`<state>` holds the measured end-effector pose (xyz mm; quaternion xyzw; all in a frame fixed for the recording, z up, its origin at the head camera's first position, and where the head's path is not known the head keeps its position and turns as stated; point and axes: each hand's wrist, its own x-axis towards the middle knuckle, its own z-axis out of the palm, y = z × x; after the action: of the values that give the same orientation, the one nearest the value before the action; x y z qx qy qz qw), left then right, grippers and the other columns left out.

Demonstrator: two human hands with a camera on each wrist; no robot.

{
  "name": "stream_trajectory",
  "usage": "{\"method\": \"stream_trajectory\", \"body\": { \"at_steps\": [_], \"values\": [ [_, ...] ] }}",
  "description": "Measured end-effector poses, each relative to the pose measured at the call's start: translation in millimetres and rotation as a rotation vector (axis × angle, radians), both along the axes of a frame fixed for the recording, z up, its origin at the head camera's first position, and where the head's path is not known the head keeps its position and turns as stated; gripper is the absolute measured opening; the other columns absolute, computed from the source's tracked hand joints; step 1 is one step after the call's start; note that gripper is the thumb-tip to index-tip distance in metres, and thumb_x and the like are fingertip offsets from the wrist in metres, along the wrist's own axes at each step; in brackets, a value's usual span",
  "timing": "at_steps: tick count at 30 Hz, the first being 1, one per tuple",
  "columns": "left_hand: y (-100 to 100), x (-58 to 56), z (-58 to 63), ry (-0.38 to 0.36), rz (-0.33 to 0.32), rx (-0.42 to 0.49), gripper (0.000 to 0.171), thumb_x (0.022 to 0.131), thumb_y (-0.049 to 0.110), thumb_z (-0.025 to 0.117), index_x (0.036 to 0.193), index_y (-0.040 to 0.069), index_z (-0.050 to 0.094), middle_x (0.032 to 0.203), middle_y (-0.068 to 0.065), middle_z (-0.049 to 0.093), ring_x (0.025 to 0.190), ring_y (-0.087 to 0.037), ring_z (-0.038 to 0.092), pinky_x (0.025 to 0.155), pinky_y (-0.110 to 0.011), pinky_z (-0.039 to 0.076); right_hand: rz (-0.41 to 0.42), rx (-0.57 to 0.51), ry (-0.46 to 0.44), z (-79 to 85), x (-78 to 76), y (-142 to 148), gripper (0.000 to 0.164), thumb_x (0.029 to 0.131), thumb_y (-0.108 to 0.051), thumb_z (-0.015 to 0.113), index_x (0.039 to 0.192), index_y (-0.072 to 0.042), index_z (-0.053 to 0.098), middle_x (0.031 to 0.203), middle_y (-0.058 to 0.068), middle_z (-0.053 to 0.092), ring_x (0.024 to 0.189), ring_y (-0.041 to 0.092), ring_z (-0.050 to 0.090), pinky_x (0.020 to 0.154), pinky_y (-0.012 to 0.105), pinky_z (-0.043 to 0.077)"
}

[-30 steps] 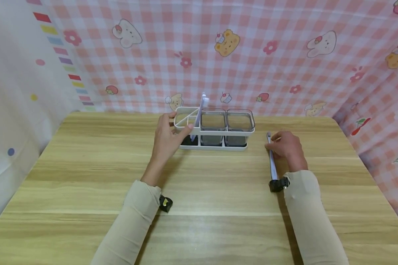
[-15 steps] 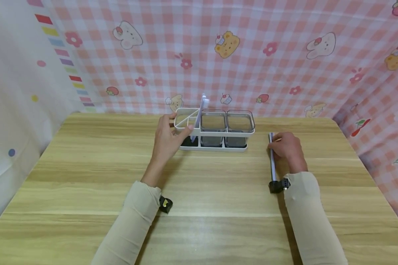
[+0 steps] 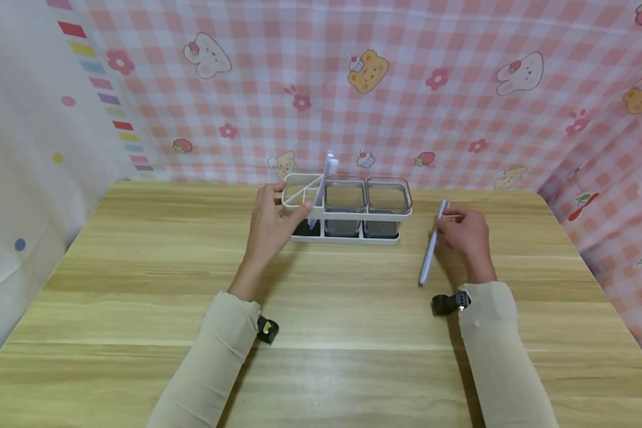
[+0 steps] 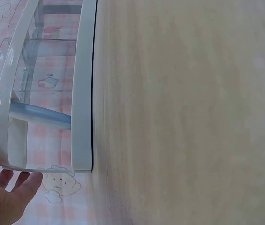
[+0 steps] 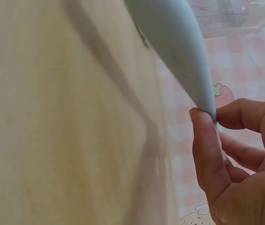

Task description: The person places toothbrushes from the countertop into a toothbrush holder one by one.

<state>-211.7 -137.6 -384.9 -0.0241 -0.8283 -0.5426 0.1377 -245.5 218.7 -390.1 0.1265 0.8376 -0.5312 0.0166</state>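
Note:
Near the back of the table stands a white toothbrush holder (image 3: pixel 348 241) with a divided left section and two clear cups (image 3: pixel 387 205) on its right. My left hand (image 3: pixel 267 223) grips its left end, the thumb at the front and the fingers around the end and back. A pale lavender toothbrush (image 3: pixel 325 178) leans upright in the divided section, bristles up. To the right of the holder, my right hand (image 3: pixel 466 235) pinches a second pale toothbrush (image 3: pixel 428 258) between thumb and fingers near its head. In the right wrist view its thick handle (image 5: pixel 179 51) hangs tilted above the table.
A pink checked cloth (image 3: pixel 299 77) hangs right behind the holder. White cloth (image 3: pixel 21 178) covers the left side. Black bands with small devices (image 3: pixel 267 329) sit at both wrists. Wood-grain tabletop (image 3: pixel 331 333) stretches in front.
My right hand has turned the toothbrush on the table and raised it, its handle end swinging left and its head tilting right. The left hand and the holder have stayed put.

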Motion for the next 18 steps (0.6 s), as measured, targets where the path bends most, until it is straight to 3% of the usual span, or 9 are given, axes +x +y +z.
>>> {"method": "stream_trajectory", "body": {
  "at_steps": [4,9,18],
  "values": [
    [0,-0.2,-0.3,-0.001,0.003,-0.001,0.07,0.09,0.037,0.076,0.14,-0.001,0.045,0.134,-0.017,0.048,0.115,-0.03,0.052,0.097,-0.043,0.052,-0.051,-0.146,0.049,5.7,1.3,-1,0.035,0.095,-0.005,0.061,0.127,0.007,0.057,0.098,0.009,0.057,0.068,0.005,0.066,0.069,0.029,0.061],
    [-1,0.3,-0.5,0.004,0.0,0.013,0.07,0.09,0.036,0.075,0.14,-0.002,0.045,0.134,-0.018,0.048,0.115,-0.031,0.053,0.098,-0.045,0.052,-0.103,-0.286,0.13,16.8,3.5,-3,0.019,0.094,-0.001,0.061,0.112,-0.001,0.057,0.093,0.008,0.054,0.072,0.007,0.067,0.062,0.026,0.06],
    [-1,-0.4,-0.3,0.006,-0.006,0.016,0.071,0.09,0.035,0.076,0.141,-0.004,0.044,0.136,-0.022,0.047,0.116,-0.032,0.052,0.1,-0.046,0.051,-0.247,-0.508,0.311,38.0,7.3,-12,0.016,0.092,0.002,0.065,0.105,-0.004,0.06,0.088,0.007,0.054,0.069,0.011,0.069,0.052,0.025,0.058]
  ]
}}
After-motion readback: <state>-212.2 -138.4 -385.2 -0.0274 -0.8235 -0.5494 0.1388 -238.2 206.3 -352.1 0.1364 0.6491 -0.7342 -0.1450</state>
